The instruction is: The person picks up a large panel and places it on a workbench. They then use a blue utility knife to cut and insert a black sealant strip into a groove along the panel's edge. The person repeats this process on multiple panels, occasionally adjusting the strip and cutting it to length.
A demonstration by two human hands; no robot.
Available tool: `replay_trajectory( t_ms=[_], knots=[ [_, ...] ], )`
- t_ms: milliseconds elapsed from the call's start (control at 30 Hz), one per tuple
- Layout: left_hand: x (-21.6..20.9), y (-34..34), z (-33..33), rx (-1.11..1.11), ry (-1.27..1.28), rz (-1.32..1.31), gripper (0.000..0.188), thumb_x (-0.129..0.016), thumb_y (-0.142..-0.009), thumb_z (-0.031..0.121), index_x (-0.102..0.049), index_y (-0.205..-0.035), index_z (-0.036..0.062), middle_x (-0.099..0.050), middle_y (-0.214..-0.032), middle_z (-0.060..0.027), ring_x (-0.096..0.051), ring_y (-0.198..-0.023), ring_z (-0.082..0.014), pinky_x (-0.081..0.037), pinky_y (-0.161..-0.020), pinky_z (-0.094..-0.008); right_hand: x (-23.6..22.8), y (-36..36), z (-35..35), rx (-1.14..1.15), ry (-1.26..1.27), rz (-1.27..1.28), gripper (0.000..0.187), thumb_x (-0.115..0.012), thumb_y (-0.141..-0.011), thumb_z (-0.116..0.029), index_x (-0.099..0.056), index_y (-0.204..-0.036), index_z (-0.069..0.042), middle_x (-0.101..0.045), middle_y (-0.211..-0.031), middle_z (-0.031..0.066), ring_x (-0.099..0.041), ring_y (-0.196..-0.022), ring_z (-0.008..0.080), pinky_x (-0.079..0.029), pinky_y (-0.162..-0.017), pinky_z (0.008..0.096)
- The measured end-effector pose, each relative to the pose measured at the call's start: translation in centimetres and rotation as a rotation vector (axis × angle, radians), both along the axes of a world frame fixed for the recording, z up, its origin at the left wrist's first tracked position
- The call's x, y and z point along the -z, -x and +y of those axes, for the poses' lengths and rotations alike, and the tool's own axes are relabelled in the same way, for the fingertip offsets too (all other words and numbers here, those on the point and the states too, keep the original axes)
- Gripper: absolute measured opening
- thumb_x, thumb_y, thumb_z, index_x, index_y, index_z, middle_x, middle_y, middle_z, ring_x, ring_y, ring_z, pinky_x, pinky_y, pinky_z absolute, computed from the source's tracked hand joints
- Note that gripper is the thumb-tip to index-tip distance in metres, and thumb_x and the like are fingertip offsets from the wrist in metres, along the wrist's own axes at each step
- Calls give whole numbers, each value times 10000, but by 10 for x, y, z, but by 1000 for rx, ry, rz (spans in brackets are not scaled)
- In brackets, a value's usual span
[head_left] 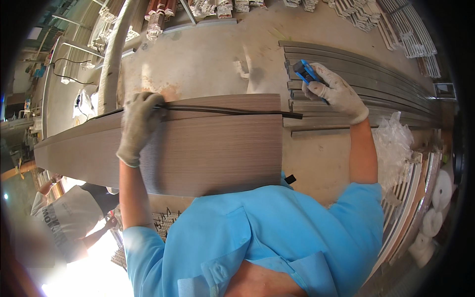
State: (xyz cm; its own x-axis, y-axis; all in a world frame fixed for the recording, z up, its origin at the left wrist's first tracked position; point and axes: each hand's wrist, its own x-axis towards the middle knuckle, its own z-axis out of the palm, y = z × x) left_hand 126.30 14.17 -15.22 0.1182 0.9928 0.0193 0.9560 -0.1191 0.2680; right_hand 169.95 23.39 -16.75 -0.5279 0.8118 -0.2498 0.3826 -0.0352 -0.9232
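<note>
A long wood-grain panel point(222, 148) in grey-brown lies across in front of my body, its near edge close to my shirt. Along its far side runs a thin black flexible strip point(222, 110), whose right end sticks out past the panel's end. My left hand point(139, 123), in a pale work glove, is closed on the strip against the panel. Out to the right, my gloved right hand point(336, 93) is raised beyond the panel's end. It grips a blue-and-black hand tool point(307, 72); the fingers hide part of it, and its exact kind is unclear.
Long grey metal profiles point(361, 81) lie on the floor at right, beside crumpled clear plastic point(395, 138). A pale post point(113, 59) rises beyond my left hand. Bundled profiles point(213, 7) line the far side. Another person point(69, 218) is at lower left.
</note>
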Motion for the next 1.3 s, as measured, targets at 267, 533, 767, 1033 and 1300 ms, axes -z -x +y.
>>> replay_trajectory(
  t_ms=[267, 533, 767, 1033, 1300],
  knots=[
    [-17, 39, -11, 56, -102, -211, 125, -681, -856, 93, -650, -959, 27, -653, -850, -88, -603, -904, -275, -450, -794, -369, -17, 29, -12, -255, -359, -119, 409, -663, -967, -274, -562, -1252, 3, -628, -874, 61, -557, -773, 141, -480, -728, 307],
    [24, 46, -14, -94, -16, -502, 161, -744, -836, 112, -640, -813, -9, -537, -691, -66, -498, -672, -172, -412, -636, -319, -37, 34, -14, -346, -428, -480, 296, -739, -845, -220, -680, -1068, -34, -695, -797, 158, -651, -676, 277, -495, -695, 366],
    [25, 49, -9, -104, 81, -605, 212, -746, -840, 142, -608, -742, 15, -510, -610, -20, -438, -569, -119, -367, -539, -307, -26, 79, -2, -493, -555, -408, 238, -729, -852, -296, -707, -975, -94, -667, -722, 135, -630, -639, 332, -472, -603, 420],
    [28, 56, -8, -163, 184, -739, 215, -743, -861, 117, -601, -732, 21, -489, -611, 35, -413, -585, -70, -349, -535, -262, -3, 204, 9, -678, -847, -338, 238, -664, -905, -383, -713, -1008, -175, -688, -737, 113, -684, -682, 298, -518, -607, 441],
    [29, 61, -7, -88, 198, -700, 167, -733, -889, 137, -653, -805, 18, -557, -696, 46, -466, -654, -49, -376, -586, -229, -37, 46, -8, -480, -437, -548, 219, -698, -873, -277, -689, -1039, -134, -654, -726, 140, -653, -660, 314, -471, -603, 430]
  ],
)
